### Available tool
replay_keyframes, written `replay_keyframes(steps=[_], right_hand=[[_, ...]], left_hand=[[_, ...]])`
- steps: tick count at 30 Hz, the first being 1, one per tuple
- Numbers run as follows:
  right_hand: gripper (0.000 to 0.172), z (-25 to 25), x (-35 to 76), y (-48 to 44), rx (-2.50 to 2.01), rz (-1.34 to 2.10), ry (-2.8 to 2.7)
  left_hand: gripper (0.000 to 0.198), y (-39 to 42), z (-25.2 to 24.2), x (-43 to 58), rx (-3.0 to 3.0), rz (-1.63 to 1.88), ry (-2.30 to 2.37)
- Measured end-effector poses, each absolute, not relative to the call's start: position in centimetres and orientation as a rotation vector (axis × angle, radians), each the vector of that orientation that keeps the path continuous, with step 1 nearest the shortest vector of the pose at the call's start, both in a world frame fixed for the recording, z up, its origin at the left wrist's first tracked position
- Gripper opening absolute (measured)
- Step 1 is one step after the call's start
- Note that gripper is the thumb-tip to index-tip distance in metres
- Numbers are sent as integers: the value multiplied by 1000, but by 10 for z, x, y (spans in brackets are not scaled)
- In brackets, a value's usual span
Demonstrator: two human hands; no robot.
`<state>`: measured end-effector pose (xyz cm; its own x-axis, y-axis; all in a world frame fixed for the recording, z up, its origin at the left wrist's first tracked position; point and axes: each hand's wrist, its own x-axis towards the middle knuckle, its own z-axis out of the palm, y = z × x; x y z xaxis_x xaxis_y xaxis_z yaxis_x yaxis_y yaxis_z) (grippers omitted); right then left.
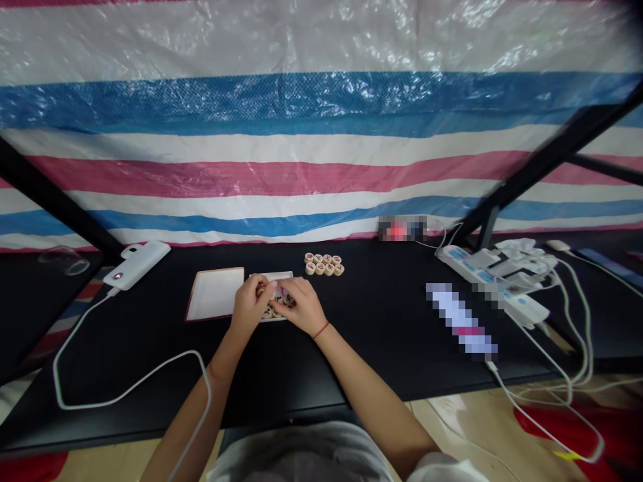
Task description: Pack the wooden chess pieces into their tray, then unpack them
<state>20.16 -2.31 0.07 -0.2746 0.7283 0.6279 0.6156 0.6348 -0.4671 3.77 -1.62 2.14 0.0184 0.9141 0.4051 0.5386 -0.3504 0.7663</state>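
Both hands working over a shallow box of game discs on a black desk (382, 321).

Near to far: the left hand (248, 306) and right hand (300, 306) meet over the white box (281, 276), fingers curled around small discs inside it; exactly which disc each pinches cannot be told. The box lid (213, 293) lies just beside it on the left. Beyond, a cluster of round wooden pieces (324, 264) sits apart. Such discs likely handle as light, rigid and smooth; best pinched by their rims.
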Motion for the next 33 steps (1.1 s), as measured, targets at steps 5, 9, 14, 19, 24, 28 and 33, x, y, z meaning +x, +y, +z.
replay_keyframes(steps=[5,9,14,19,24,28,33], right_hand=[[22,1,193,-29,-989,160,-1992],[18,7,196,-32,-1054,123,-1940],[13,8,229,-32,-1400,138,-1668],[15,-11,254,-22,-1666,185,-1697],[17,-21,254,-19,-1762,180,-1746],[26,-8,247,-25,-1635,221,-1679],[29,11,221,-39,-1245,484,-1718]], left_hand=[[27,-19,20,47,1660,1273,1427],[27,-19,19,45,1535,1313,1363],[36,-17,19,44,1180,1363,1326],[28,-8,12,40,977,1338,1260],[36,-9,8,35,1175,1230,1345],[41,-16,11,36,1641,1109,1483],[33,-25,6,46,2228,930,1375]])
